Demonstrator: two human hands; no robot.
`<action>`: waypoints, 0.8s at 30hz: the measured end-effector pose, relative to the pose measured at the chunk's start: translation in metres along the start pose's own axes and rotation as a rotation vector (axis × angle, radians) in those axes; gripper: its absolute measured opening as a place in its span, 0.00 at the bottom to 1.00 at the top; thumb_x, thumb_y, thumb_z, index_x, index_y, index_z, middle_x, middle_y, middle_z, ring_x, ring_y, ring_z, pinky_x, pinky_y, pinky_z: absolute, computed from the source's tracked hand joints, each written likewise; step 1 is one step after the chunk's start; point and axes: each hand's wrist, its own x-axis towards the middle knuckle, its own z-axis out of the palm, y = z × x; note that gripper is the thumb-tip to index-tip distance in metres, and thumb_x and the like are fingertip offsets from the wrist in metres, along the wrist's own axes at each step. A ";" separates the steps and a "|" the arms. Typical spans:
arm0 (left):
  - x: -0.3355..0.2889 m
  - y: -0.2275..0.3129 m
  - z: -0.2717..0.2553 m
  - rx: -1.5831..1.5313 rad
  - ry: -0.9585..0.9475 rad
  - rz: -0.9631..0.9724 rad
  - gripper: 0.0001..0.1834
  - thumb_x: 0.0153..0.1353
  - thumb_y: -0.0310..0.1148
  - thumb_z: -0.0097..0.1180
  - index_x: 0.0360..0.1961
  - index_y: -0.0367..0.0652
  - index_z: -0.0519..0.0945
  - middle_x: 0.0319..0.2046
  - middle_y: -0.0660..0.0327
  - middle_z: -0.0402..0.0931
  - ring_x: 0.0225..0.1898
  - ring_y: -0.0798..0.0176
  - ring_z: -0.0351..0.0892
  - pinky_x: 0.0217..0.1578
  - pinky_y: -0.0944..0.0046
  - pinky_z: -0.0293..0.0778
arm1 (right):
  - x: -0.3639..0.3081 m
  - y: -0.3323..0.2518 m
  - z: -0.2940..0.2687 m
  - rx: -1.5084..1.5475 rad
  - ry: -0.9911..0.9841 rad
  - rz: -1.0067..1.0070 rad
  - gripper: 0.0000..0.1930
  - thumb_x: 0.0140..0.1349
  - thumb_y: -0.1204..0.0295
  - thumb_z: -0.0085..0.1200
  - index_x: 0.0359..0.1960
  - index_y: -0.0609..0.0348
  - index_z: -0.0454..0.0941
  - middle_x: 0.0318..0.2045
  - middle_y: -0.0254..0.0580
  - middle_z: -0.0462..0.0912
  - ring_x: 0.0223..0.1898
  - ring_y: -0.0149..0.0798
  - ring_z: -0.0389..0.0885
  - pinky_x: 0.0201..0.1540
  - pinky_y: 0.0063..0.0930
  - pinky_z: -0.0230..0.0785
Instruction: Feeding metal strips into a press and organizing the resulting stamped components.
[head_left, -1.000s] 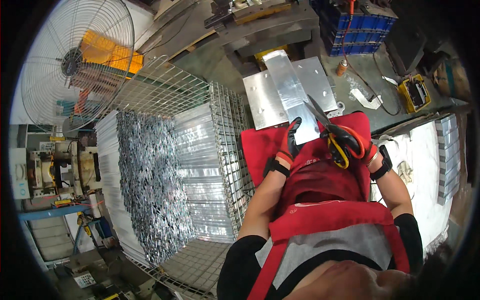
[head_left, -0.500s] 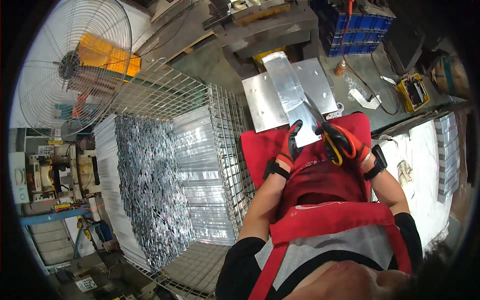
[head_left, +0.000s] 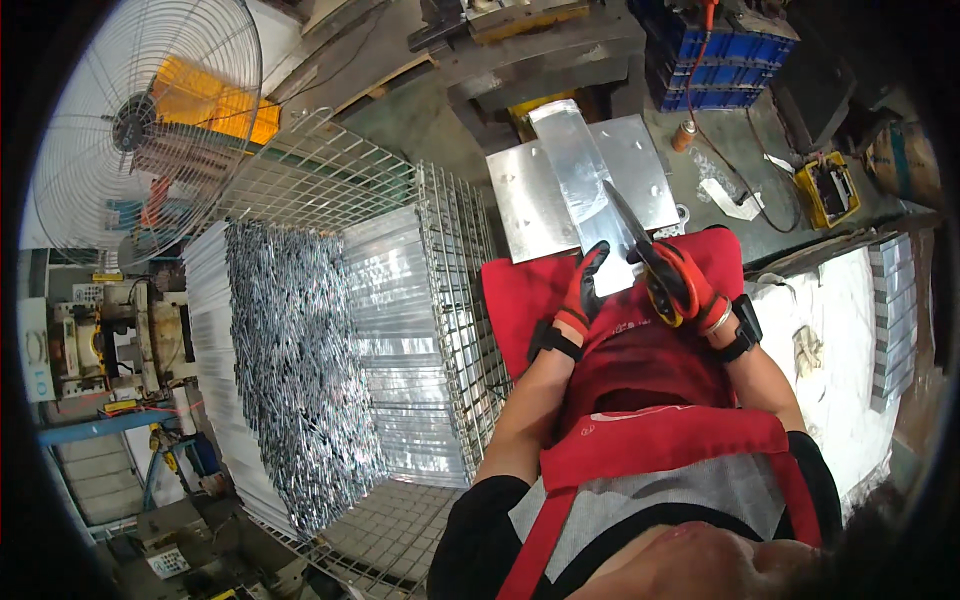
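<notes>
In the head view there are two hands, both in red and black gloves. The left hand [head_left: 585, 284] holds one long, flat, shiny silver metal strip [head_left: 588, 190] by the left side of its near end. The strip lies in front of the left hand and points away from it. The right hand [head_left: 682, 280] is closed around one pair of scissors with dark blades and yellow and black handles [head_left: 628, 212]. The blades lie along the right edge of the strip, and I cannot tell if they touch it.

Past the hands, flat grey metal plate [head_left: 524, 200] shows on both sides of the strip; I cannot tell if it is one piece or two. Left of the left hand is one big wire cage [head_left: 455, 320], with too many thin silver metal strips [head_left: 300, 370] to count. Farther left is one round wire fan [head_left: 135, 122]. Past the right hand are three blue plastic crates [head_left: 712, 72] in a stack, one small orange can [head_left: 684, 137] and one yellow box [head_left: 812, 182].
</notes>
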 end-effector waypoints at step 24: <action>-0.014 0.001 0.011 0.175 0.077 0.133 0.21 0.62 0.32 0.52 0.57 0.42 0.70 0.53 0.60 0.71 0.55 0.63 0.70 0.57 0.61 0.67 | 0.028 -0.026 -0.012 -0.292 -0.074 -0.084 0.18 0.60 0.65 0.52 0.48 0.62 0.71 0.30 0.34 0.73 0.30 0.26 0.72 0.31 0.22 0.68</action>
